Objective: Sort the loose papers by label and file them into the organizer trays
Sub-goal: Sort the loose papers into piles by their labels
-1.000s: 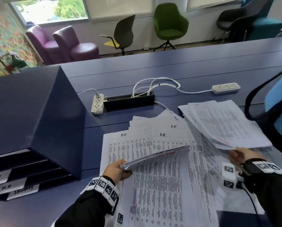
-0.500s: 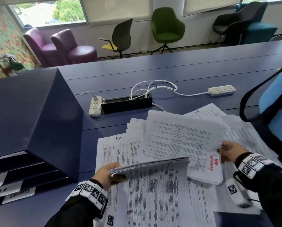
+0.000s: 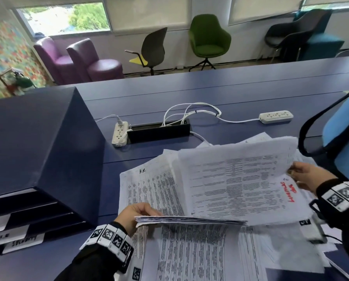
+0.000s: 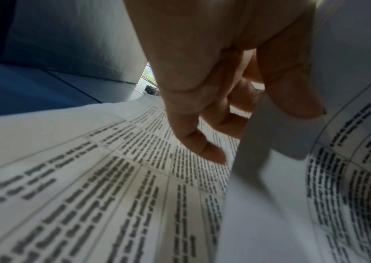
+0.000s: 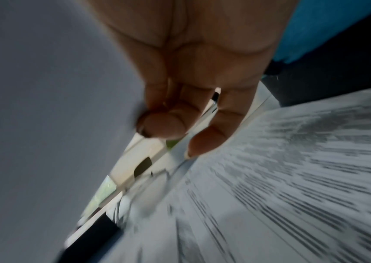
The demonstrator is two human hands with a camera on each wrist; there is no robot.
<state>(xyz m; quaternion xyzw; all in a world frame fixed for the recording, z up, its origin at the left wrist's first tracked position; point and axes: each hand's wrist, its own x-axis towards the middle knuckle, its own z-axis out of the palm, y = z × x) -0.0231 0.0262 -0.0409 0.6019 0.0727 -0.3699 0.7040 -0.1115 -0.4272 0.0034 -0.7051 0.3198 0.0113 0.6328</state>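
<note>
Printed sheets lie spread over the blue table [image 3: 230, 94]. My left hand [image 3: 138, 214] pinches the left end of a thin stack of papers [image 3: 189, 219] held just above the spread sheets [image 3: 149, 191]. In the left wrist view the left hand's fingers [image 4: 193, 124] curl under that stack [image 4: 349, 53]. My right hand [image 3: 305, 175] holds the right edge of a bundle of sheets [image 3: 240, 183] with a red handwritten label [image 3: 288, 190], laid over the left hand's stack. In the right wrist view the right hand [image 5: 180, 110] pinches a sheet [image 5: 45, 124]. The dark organizer [image 3: 38, 149] stands at left with labelled trays [image 3: 21, 243].
Two white power strips [image 3: 120, 133] [image 3: 276, 117], a black cable box [image 3: 159, 130] and white cords lie beyond the papers. A blue office chair [image 3: 343, 134] stands at the right edge. Armchairs line the far wall.
My right hand has carried its bundle from the right, leftward over the spread, until it overlaps the stack in my left hand. The left hand has stayed about where it was.
</note>
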